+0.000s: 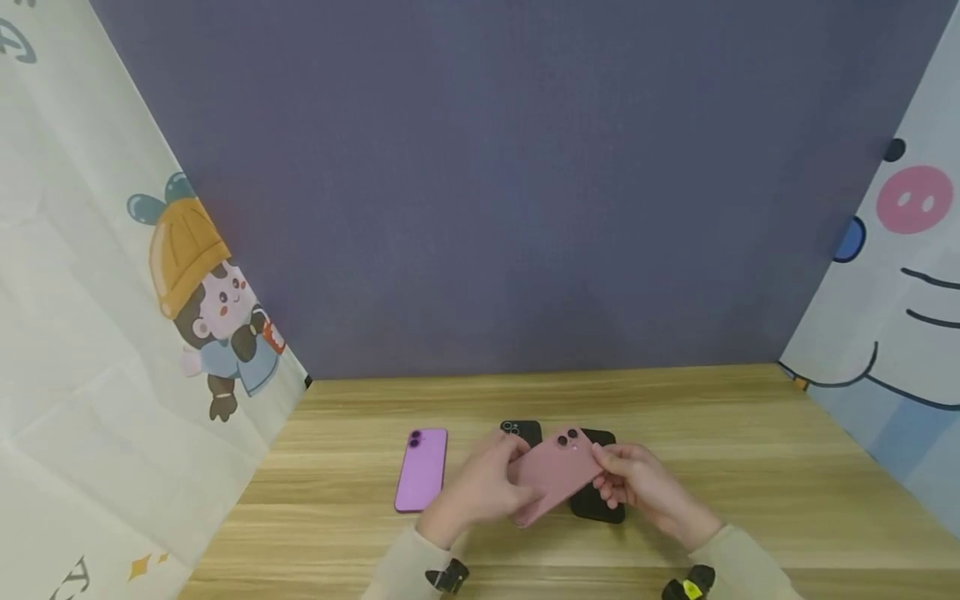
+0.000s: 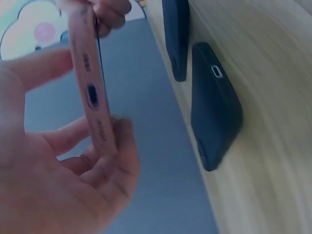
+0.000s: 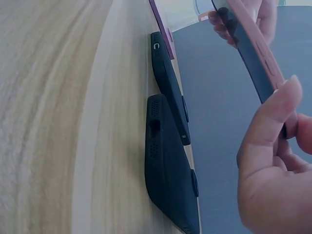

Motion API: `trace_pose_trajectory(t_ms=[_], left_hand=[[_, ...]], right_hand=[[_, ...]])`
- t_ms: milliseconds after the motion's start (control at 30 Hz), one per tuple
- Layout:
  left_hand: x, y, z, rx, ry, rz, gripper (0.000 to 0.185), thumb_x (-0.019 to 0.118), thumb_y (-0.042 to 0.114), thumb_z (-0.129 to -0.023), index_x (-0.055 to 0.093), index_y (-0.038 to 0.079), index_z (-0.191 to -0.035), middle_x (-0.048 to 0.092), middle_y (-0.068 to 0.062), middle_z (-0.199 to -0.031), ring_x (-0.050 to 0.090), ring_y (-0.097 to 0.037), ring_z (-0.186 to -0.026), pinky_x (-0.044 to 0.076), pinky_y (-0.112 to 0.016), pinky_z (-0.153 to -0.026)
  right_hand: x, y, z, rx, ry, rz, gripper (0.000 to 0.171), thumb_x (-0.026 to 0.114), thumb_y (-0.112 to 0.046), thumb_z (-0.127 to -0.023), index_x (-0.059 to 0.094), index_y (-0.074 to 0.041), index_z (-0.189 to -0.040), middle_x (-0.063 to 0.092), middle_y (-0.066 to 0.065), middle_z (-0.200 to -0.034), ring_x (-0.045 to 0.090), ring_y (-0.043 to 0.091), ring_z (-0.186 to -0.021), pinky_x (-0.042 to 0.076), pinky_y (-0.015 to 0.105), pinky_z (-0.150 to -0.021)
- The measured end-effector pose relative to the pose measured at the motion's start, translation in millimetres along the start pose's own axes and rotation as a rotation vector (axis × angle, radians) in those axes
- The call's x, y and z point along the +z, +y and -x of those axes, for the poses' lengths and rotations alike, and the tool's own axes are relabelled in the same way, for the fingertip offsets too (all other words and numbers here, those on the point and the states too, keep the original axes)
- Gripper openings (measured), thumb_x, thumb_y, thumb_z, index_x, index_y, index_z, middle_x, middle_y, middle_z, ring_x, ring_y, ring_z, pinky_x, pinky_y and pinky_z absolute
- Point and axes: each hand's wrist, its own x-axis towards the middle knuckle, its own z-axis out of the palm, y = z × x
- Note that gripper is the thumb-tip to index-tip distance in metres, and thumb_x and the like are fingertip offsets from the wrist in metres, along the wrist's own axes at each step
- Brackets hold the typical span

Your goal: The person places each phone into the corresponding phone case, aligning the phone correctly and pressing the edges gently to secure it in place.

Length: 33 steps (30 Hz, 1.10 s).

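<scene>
Both hands hold a pink phone case (image 1: 553, 475) above the wooden table (image 1: 750, 467): the left hand (image 1: 480, 487) grips its near end, the right hand (image 1: 637, 483) pinches its far edge. Under the case lie what look like two black phones (image 1: 596, 500), partly hidden. Left of the case lies a purple phone (image 1: 422, 470), face down.

A light wood-grain counter (image 1: 750, 433) stretches out under and beyond the hands. Behind it rises a plain purple-grey wall (image 1: 510, 183). To the left hangs a pale cloth (image 1: 90, 350) printed with a cartoon child (orange hat), and to the right another cloth (image 1: 892, 308) showing a pink-cheeked cartoon face.
</scene>
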Motion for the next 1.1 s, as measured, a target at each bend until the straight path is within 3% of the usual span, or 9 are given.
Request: trace_pose_trajectory(t_ms=[200, 367, 500, 733, 967, 1100], left_hand=[[4.0, 14.9, 3.3, 0.032, -0.044, -0.236, 0.09, 0.082, 0.066, -0.071, 0.059, 0.008, -0.134, 0.056, 0.0, -0.111, 0.054, -0.011, -0.089, 0.052, -0.029, -0.073], [7.7, 21.1, 3.0, 0.04, -0.05, -0.368, 0.087, 0.08, 0.071, -0.069, 0.06, 0.007, -0.124, 0.055, 0.0, -0.099, 0.051, -0.012, -0.079, 0.049, -0.029, -0.067], [9.8, 23.3, 3.4, 0.005, -0.06, -0.384, 0.08, 0.081, 0.069, -0.068, 0.06, 0.008, -0.115, 0.051, 0.003, -0.091, 0.049, -0.01, -0.073, 0.046, -0.026, -0.06], [11.0, 23.8, 3.6, -0.035, -0.038, -0.383, 0.085, 0.081, 0.069, -0.066, 0.06, 0.005, -0.117, 0.054, 0.002, -0.091, 0.05, -0.01, -0.072, 0.048, -0.026, -0.058], [12.4, 21.2, 2.8, -0.063, 0.007, -0.362, 0.087, 0.081, 0.068, -0.065, 0.06, 0.001, -0.117, 0.055, 0.0, -0.089, 0.051, -0.012, -0.069, 0.046, -0.025, -0.054], [12.9, 17.5, 3.1, -0.112, 0.027, -0.339, 0.087, 0.081, 0.068, -0.067, 0.06, -0.001, -0.115, 0.056, -0.001, -0.086, 0.052, -0.014, -0.065, 0.045, -0.027, -0.051]], right_hand=[[-0.4, 0.4, 0.1, 0.013, 0.02, 0.009, 0.033, 0.05, -0.033, -0.108, 0.062, -0.009, -0.089, 0.061, -0.002, -0.077, 0.055, 0.006, -0.063, 0.05, 0.022, -0.058], [0.7, -0.1, -0.4, 0.031, -0.004, 0.014, 0.032, 0.051, -0.033, -0.108, 0.063, -0.009, -0.089, 0.062, -0.002, -0.077, 0.056, 0.007, -0.063, 0.05, 0.022, -0.058], [1.4, -0.3, -1.9, 0.052, -0.022, 0.006, 0.033, 0.052, -0.034, -0.107, 0.064, -0.009, -0.09, 0.063, -0.002, -0.077, 0.056, 0.007, -0.064, 0.051, 0.021, -0.058], [3.0, -2.4, -6.5, 0.067, -0.015, 0.003, 0.033, 0.056, -0.037, -0.105, 0.065, -0.008, -0.09, 0.063, -0.002, -0.077, 0.056, 0.007, -0.063, 0.052, 0.022, -0.059], [3.5, -5.3, -10.4, 0.074, 0.033, 0.032, 0.037, 0.055, -0.039, -0.105, 0.065, -0.007, -0.091, 0.064, 0.0, -0.078, 0.058, 0.01, -0.064, 0.055, 0.026, -0.06], [3.8, -9.3, -9.6, 0.07, 0.071, 0.08, 0.035, 0.057, -0.035, -0.105, 0.064, -0.001, -0.1, 0.063, 0.004, -0.082, 0.059, 0.013, -0.067, 0.057, 0.029, -0.062]])
